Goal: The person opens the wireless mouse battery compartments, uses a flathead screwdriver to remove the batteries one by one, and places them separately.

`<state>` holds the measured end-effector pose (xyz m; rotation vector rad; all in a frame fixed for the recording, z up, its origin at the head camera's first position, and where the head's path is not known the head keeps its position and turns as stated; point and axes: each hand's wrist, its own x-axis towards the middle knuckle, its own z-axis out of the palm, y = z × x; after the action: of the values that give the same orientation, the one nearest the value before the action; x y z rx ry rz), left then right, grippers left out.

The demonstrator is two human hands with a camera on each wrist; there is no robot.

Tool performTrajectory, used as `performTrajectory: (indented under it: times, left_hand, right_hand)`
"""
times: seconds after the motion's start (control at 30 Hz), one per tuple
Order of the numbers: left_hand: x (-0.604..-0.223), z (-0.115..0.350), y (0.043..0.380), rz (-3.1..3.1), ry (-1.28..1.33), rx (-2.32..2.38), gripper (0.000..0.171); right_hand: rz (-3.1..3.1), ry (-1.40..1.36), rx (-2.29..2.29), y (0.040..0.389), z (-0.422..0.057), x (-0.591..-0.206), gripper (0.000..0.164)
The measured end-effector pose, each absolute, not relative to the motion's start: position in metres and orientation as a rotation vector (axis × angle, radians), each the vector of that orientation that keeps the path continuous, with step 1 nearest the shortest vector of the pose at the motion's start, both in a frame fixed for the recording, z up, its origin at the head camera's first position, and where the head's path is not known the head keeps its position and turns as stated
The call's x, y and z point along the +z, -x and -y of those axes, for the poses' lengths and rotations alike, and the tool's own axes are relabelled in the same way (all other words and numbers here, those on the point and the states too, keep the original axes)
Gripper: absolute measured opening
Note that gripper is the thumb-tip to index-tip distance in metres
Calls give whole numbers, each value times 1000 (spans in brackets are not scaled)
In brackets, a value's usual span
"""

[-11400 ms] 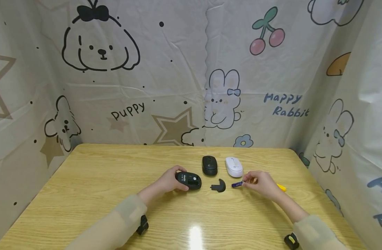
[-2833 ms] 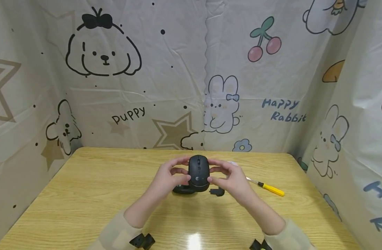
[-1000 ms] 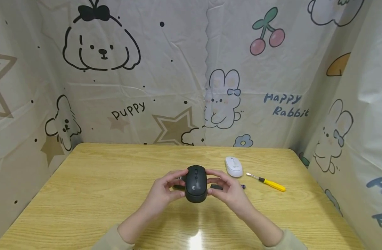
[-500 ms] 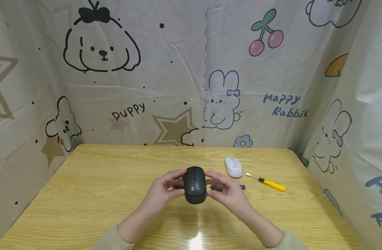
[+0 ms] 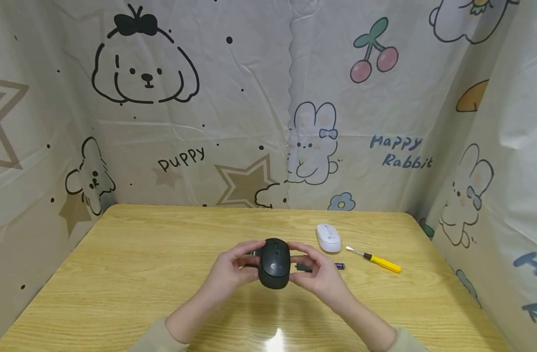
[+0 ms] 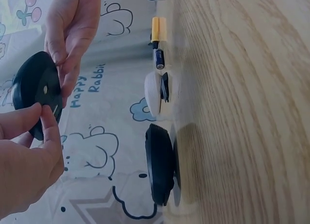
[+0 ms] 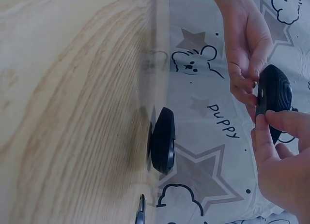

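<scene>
Both hands hold a black computer mouse (image 5: 274, 264) above the table, its buttons and wheel facing up in the head view. My left hand (image 5: 228, 271) grips its left side between thumb and fingers; my right hand (image 5: 318, 274) grips the right side the same way. Seen from the left wrist, fingertips touch the flat underside of the held mouse (image 6: 36, 86). A second black mouse (image 6: 160, 163) lies on the table, mostly hidden behind the left hand in the head view. Beyond the right hand lie a dark cover piece (image 5: 302, 267), partly hidden, and a purple battery (image 5: 340, 266).
A white mouse (image 5: 328, 238) sits farther back, right of centre. To its right lies a screwdriver (image 5: 382, 263) with a yellow handle. The wooden table (image 5: 140, 254) ends at a printed cloth (image 5: 242, 98) hanging behind and along both sides.
Earlier the left hand held an upturned mouse and the right pinched the battery. Those lie on the table now. Both hands have since lifted the other black mouse, then lowered and slightly tilted it.
</scene>
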<state>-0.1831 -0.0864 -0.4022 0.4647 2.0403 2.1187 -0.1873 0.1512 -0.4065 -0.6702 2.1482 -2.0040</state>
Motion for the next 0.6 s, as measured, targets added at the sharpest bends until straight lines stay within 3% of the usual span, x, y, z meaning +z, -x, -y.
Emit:
performTrajectory:
  times: [0.2, 0.6]
  left_hand:
    - [-403, 84, 184, -2081, -455, 2100, 60]
    - [-405, 82, 182, -2124, -345, 2103, 45]
  right_hand:
    - [-2255, 673, -1963, 188, -148, -406, 54]
    - [-2280, 701, -1942, 189, -147, -408, 42]
